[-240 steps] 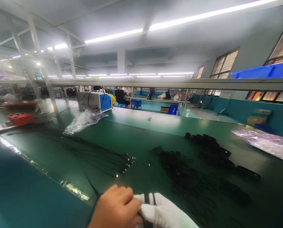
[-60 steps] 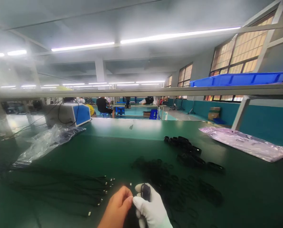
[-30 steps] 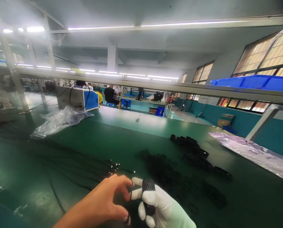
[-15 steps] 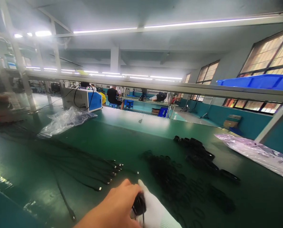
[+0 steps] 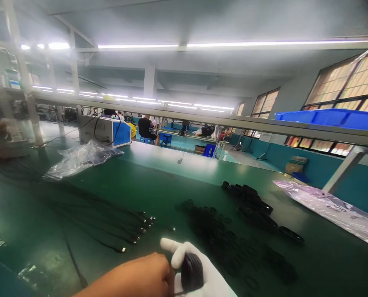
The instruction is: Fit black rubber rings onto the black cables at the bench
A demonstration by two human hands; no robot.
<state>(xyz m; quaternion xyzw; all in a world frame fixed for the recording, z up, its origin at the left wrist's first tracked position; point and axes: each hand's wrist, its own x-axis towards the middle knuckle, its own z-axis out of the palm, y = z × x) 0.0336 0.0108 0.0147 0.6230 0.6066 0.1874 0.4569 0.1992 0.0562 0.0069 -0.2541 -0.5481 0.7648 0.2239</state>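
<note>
At the bottom edge my right hand (image 5: 202,276), in a white glove, is closed round a small coil of black cable (image 5: 191,271). My bare left hand (image 5: 140,278) is curled against the coil's left side, its fingers pinched on the cable. Just beyond the hands, several straight black cables with metal plugs (image 5: 134,231) lie fanned out on the green table (image 5: 159,185). Loose black rubber bands (image 5: 214,231) are scattered to the right of them. A row of wound black cable coils (image 5: 254,204) lies further right.
A crumpled clear plastic bag (image 5: 78,159) and a white and blue machine (image 5: 106,131) stand at the back left. A pink plastic bag (image 5: 329,206) lies at the right. A metal shelf rail with a blue bin (image 5: 329,117) runs overhead. A person sits far behind.
The cable went from loose loops between both hands to a tight coil in my gloved right hand. My left hand opened, then closed against the coil again. The camera swung left and right.
</note>
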